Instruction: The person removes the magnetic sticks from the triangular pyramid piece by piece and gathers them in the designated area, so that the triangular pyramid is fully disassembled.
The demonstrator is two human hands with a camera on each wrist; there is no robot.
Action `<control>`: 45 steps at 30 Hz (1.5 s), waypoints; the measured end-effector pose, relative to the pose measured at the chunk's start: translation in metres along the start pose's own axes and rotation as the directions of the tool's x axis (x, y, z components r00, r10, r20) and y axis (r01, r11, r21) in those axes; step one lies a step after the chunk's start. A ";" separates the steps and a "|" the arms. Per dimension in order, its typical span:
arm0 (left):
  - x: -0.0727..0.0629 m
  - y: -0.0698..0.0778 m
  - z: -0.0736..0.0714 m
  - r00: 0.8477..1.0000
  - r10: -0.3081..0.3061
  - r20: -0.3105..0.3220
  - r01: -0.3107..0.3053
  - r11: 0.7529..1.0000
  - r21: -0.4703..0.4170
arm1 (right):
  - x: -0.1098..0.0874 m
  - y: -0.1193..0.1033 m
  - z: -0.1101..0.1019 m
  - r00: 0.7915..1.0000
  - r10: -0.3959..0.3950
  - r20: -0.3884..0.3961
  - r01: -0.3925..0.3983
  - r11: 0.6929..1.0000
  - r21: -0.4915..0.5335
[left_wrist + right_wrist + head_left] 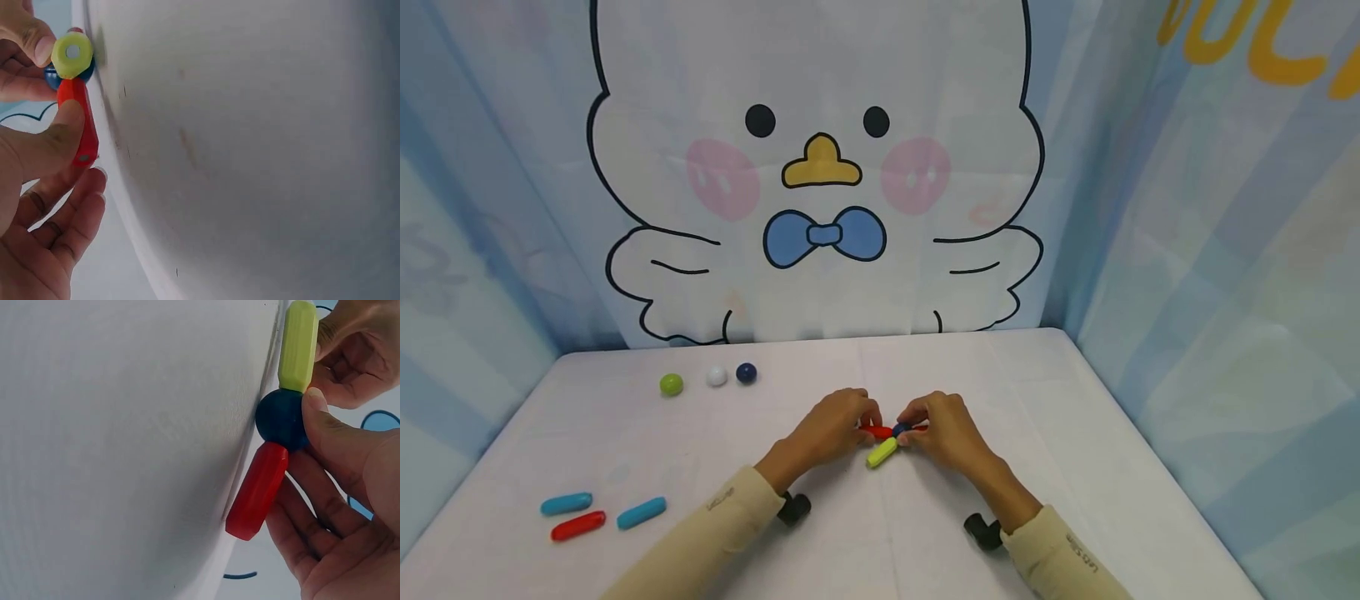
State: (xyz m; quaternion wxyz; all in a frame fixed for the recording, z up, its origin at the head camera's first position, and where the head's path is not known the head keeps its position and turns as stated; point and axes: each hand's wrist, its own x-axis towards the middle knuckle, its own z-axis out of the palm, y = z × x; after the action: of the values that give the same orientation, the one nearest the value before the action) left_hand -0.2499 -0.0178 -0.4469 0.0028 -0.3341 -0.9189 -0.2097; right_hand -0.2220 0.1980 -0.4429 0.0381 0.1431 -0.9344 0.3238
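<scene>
Around a dark blue ball (278, 419), three sticks are joined near the middle of the table. One red stick (87, 128) points left, another red stick (257, 490) points right, and a yellow-green stick (882, 452) angles toward the person. My left hand (838, 425) pinches the left red stick, its thumb lying along the side. With thumb and fingers, my right hand (949, 429) grips the ball; in the right wrist view the thumb tip presses where ball and yellow-green stick meet. The right red stick is partly hidden by this hand in the head view.
Toward the back left of the white table (1037, 400) sit a green ball (672, 384), a white ball (717, 377) and another dark blue ball (747, 372). At front left lie two light blue sticks (642, 512) and a red stick (577, 526). Printed curtains (827, 300) enclose the table.
</scene>
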 end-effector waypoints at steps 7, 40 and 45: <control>-0.003 -0.001 0.001 0.999 -0.003 -0.037 0.002 1.000 -0.027 | 0.001 -0.003 0.003 1.000 0.008 0.013 -0.008 1.000 -0.007; -0.162 -0.073 -0.079 0.917 -0.398 -0.032 0.399 0.916 0.044 | -0.002 -0.005 0.001 0.999 0.032 -0.030 -0.033 0.999 -0.034; -0.183 -0.091 -0.087 0.902 -0.428 -0.058 0.432 0.899 0.079 | -0.002 -0.005 0.001 0.999 0.037 -0.028 -0.038 0.999 -0.035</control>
State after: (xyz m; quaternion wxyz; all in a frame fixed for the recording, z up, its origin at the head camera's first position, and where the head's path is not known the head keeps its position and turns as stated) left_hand -0.1750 -0.2266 -0.4286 -0.0103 -0.1184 -0.9783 -0.1700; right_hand -0.2184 0.1943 -0.4418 0.0472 0.1207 -0.9420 0.3097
